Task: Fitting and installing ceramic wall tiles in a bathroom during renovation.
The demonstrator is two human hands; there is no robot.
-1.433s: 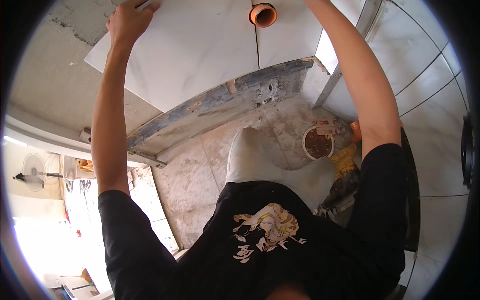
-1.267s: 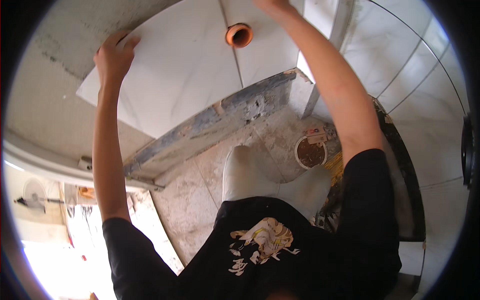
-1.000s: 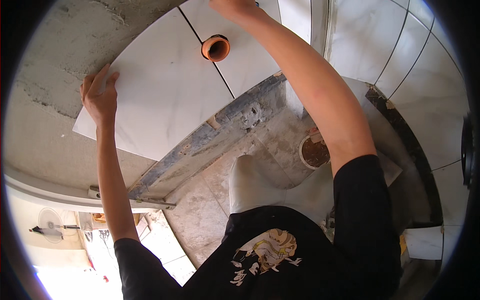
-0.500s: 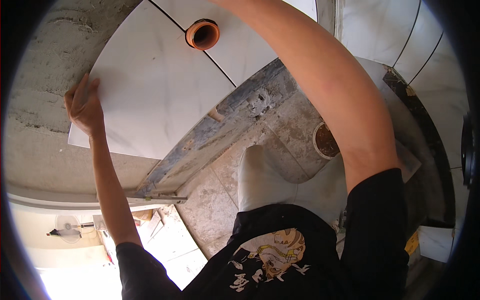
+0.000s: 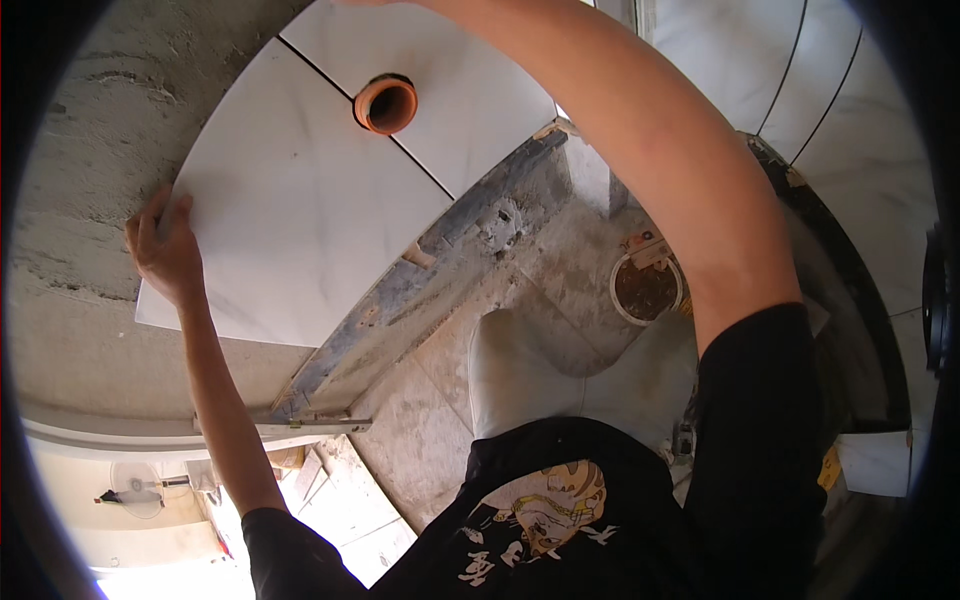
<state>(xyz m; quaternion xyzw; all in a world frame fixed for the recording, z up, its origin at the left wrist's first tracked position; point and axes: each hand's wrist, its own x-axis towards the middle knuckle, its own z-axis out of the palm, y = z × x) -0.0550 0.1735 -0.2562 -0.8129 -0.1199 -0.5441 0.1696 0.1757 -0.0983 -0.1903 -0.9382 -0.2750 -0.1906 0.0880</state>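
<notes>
A large white tile (image 5: 290,200) with faint grey veining lies against the rough grey mortar surface, beside a second white tile (image 5: 470,110). A thin dark gap runs between the two. An orange pipe end (image 5: 386,106) stands out through the tiles at this seam. At the far left, my left hand (image 5: 165,245) grips the edge of the first tile, its thumb on the tile side and its fingers bent at the edge. My right arm reaches across the top to the far edge. Only a sliver of my right hand (image 5: 365,3) shows there, its fingers cut off.
A grey mortar-smeared ledge (image 5: 400,265) runs along the tiles' near edge. On the floor sits a round bucket (image 5: 645,288) with brown contents. A metal bar (image 5: 300,430) lies at lower left; a fan (image 5: 135,490) stands beyond. White wall tiles (image 5: 720,60) rise at right.
The view has shifted slightly, so the tiles and pipe appear a little lower and further left. More of the bucket shows. My left hand keeps its hold on the tile edge.
</notes>
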